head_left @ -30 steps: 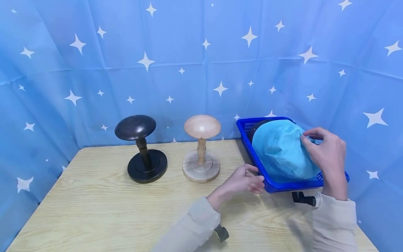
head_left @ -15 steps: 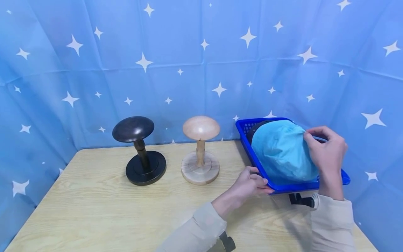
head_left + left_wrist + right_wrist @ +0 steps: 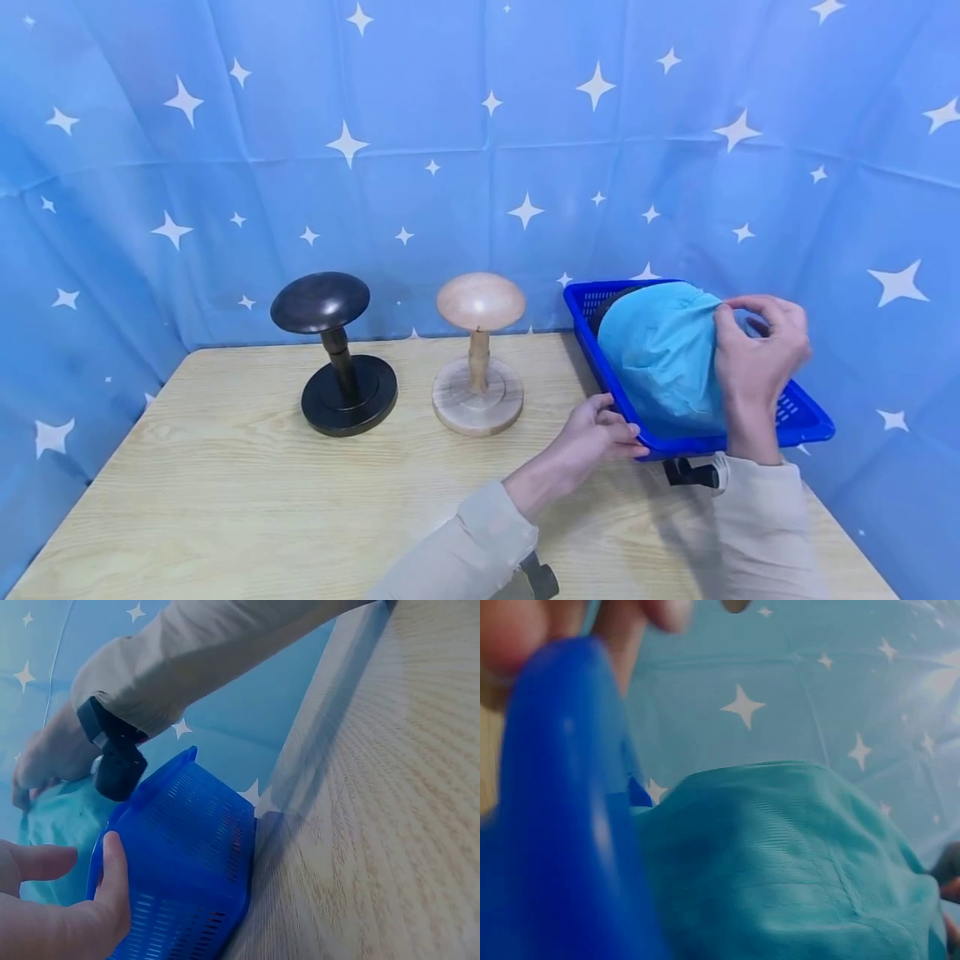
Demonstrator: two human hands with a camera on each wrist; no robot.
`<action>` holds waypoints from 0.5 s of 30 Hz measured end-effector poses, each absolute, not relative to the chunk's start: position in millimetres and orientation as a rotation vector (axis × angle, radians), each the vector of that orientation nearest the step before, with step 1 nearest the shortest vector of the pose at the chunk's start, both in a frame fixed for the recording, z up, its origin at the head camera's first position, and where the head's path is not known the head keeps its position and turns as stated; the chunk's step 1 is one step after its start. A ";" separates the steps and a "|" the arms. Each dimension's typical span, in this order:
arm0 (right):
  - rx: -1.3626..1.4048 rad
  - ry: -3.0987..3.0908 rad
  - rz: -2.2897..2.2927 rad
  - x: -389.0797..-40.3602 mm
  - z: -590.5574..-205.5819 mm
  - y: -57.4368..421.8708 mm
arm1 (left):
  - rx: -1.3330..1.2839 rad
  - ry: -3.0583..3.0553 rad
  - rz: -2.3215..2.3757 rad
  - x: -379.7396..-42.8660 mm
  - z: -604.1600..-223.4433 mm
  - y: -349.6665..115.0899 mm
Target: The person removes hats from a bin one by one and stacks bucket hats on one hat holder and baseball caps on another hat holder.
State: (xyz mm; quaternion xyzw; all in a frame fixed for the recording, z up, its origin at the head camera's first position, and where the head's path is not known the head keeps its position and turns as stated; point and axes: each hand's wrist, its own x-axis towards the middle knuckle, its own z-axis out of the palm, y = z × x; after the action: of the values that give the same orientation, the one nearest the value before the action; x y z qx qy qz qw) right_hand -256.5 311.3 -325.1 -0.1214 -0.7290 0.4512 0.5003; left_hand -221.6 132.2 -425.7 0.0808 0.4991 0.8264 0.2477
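Observation:
A turquoise fabric cap (image 3: 667, 358) lies in a blue plastic basket (image 3: 617, 390) at the right of the table. My right hand (image 3: 757, 354) pinches the cap's top right part between thumb and fingers, pulling the cloth into creases. At the near left corner of the basket, my left hand (image 3: 596, 437) holds the rim. In the left wrist view its index finger (image 3: 114, 877) lies against the basket's outer wall. A dark hat (image 3: 606, 310) shows beneath the cap, mostly hidden. The cap's brim cannot be made out.
A black hat stand (image 3: 348, 396) with a domed top stands at the left of the wooden table (image 3: 285, 508). Between it and the basket is a pale wooden stand (image 3: 480, 400). A blue star-patterned curtain (image 3: 450, 108) hangs behind and at both sides.
My left hand has moved right onto the basket's corner. My right hand, pinching the cap, has shifted slightly left and up, drawing the cloth tighter and uncovering the basket's right end.

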 end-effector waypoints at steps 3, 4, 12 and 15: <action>-0.311 -1.734 1.079 -256.9 -324.3 308.0 | 0.232 1.386 2.227 -222.5 -424.4 130.0; -0.314 -1.729 1.088 -256.6 -323.8 308.9 | 0.234 1.390 2.223 -222.3 -424.2 129.8; -0.199 -1.860 0.919 -258.8 -328.4 324.5 | 0.245 1.391 2.220 -220.8 -423.1 129.7; -0.174 -1.884 0.890 -257.6 -327.4 323.3 | 0.242 1.366 2.222 -220.7 -422.3 131.5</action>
State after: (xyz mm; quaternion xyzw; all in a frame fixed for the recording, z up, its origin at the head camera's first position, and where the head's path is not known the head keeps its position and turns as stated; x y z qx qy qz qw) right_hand -257.6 323.3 -327.4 -0.0721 -0.7795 0.3683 0.5015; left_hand -220.7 131.5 -422.3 0.0894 0.5038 0.8195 0.2582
